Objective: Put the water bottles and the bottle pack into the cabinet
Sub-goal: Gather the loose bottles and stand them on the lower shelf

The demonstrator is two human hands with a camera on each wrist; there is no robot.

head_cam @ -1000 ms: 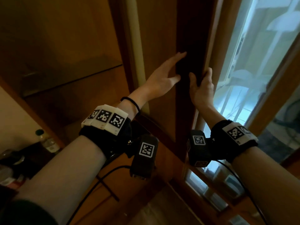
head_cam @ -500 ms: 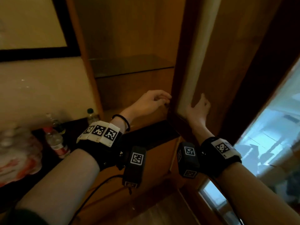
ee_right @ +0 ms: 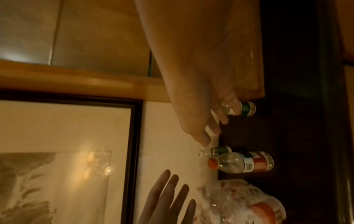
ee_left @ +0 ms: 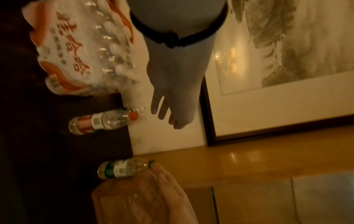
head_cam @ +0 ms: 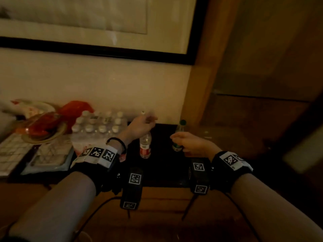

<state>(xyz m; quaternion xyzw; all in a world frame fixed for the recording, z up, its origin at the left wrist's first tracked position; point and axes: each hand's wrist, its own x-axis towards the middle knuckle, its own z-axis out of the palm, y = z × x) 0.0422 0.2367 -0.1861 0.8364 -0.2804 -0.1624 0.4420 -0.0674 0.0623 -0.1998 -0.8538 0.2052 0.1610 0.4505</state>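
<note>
Both hands have left the cabinet door and come down to the tabletop (head_cam: 162, 173): the right hand (head_cam: 190, 143), grip loosely curled, reaches the green-capped bottle (head_cam: 180, 135) at 3 o'clock of the red-label bottle (head_cam: 145, 147), while the left hand (head_cam: 139, 126) hovers with fingers spread.

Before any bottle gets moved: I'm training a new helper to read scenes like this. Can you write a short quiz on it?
1. True or false: the bottle pack is already inside the cabinet.
2. What cap colour has the rightmost bottle, next to the right hand? A red, B green, C blue.
3. Fill in: in the head view, the red-label bottle stands to the ____ of the pack.

Key: 1 false; 2 B; 3 right.
</note>
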